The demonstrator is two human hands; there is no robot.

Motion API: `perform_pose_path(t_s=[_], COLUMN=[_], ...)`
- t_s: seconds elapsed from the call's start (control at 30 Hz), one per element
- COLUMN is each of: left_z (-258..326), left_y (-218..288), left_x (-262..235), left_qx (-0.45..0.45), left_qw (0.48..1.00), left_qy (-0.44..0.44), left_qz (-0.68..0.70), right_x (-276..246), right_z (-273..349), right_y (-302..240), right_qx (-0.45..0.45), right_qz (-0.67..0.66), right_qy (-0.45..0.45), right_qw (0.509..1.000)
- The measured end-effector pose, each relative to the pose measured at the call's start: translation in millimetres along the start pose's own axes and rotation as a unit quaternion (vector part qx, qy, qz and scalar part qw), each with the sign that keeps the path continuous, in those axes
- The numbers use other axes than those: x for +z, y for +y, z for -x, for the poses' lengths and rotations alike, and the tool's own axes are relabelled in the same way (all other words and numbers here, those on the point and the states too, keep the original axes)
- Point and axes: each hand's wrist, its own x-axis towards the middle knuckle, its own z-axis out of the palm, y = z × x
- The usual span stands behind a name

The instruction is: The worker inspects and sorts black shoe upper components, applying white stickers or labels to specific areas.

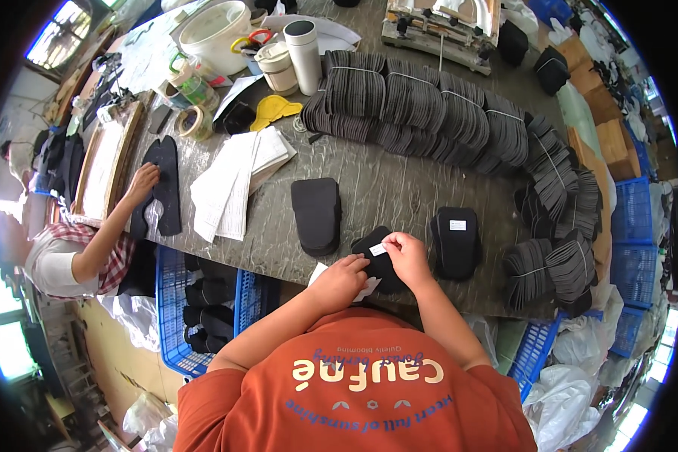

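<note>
Hands meet low over the near edge of the grey worktable (399, 181), both forearms rising from the lower rim and bent inward at the elbow. The right hand (408, 258) curls over a black insole piece (378, 260), its thumb and forefinger pinched narrow on a small white label (377, 248) that sits on top of that piece. The left hand (340, 280) lies just left of the insole piece, fingers closed around a white sheet (320, 273) whose corners poke out on both sides of the knuckles. A stack of black insoles (316, 215) stands just beyond and left of the insole piece, and a second stack (456, 241) with a white label on top stands just to its right. Tied bundles of dark soles (459, 113) curve around far beyond it. Well to its left, another person's hand (142, 183) rests flat on a black cut-out (166, 184), beside a pile of white papers (237, 177).
</note>
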Motion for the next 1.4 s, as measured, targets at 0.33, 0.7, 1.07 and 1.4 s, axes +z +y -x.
perform_pose_path(t_s=[0.33,0.7,1.07,1.4], left_z=[-1.8,-5.3,-8.0,-29.9], left_y=[-1.4,1.7,3.9,-0.1], left_x=[-0.5,-0.3,6.5,-2.2], left_qx=[-0.003,-0.018,-0.008,-0.039], left_qw=[1.000,0.999,0.997,0.996], left_qy=[-0.015,-0.009,-0.027,-0.056], left_qz=[0.014,0.025,-0.069,-0.053], right_x=[6.7,7.7,15.6,14.4], right_z=[-6.2,-7.1,-10.4,-12.1], right_y=[-6.6,-7.4,-12.1,2.9], right_qx=[-0.007,-0.009,0.101,-0.007], right_qz=[0.084,0.112,0.131,0.136], right_qy=[-0.017,-0.020,0.046,0.090], right_qw=[0.996,0.993,0.985,0.987])
